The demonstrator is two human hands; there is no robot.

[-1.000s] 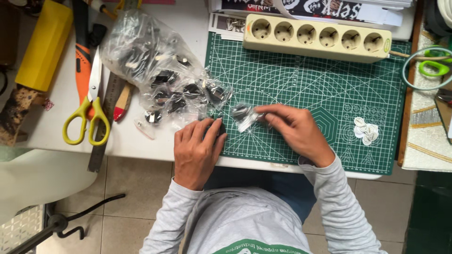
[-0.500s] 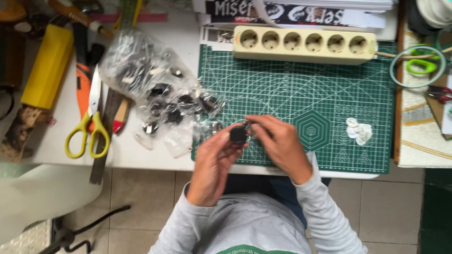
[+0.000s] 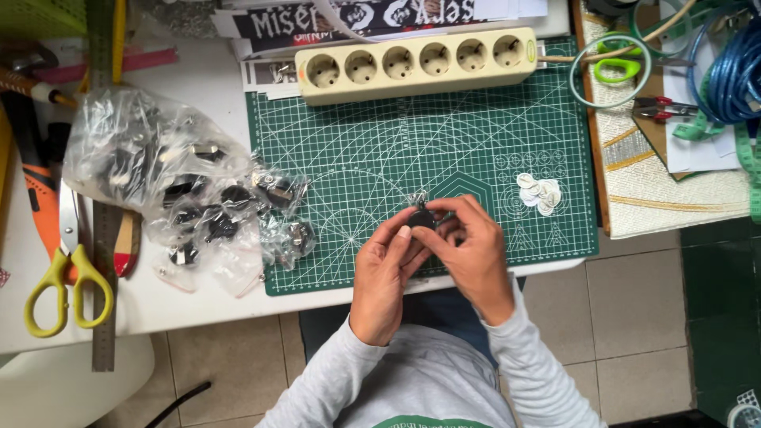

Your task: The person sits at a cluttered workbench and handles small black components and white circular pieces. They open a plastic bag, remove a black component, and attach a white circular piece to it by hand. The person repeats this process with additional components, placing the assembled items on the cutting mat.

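My left hand (image 3: pixel 386 273) and my right hand (image 3: pixel 469 254) meet over the front edge of the green cutting mat (image 3: pixel 412 150). Between their fingertips they pinch one small black round part (image 3: pixel 421 216) with a bit of clear wrapping or metal at its top. Left of the hands lies a heap of clear plastic bags (image 3: pixel 178 190) holding several similar black and metal parts. A small cluster of white round pieces (image 3: pixel 538 192) rests on the mat to the right of my hands.
A beige power strip (image 3: pixel 416 65) lies along the mat's far edge. Yellow-handled scissors (image 3: pixel 67 269), a metal ruler (image 3: pixel 103 261) and an orange cutter (image 3: pixel 36 190) sit at the left. Green-handled scissors (image 3: pixel 614 70), small pliers (image 3: pixel 666 107) and a blue cable coil (image 3: pixel 733 67) are at the right.
Both hands have drawn together and lifted slightly off the mat, now holding the black part between them. The camera has moved closer, so the view is shifted.
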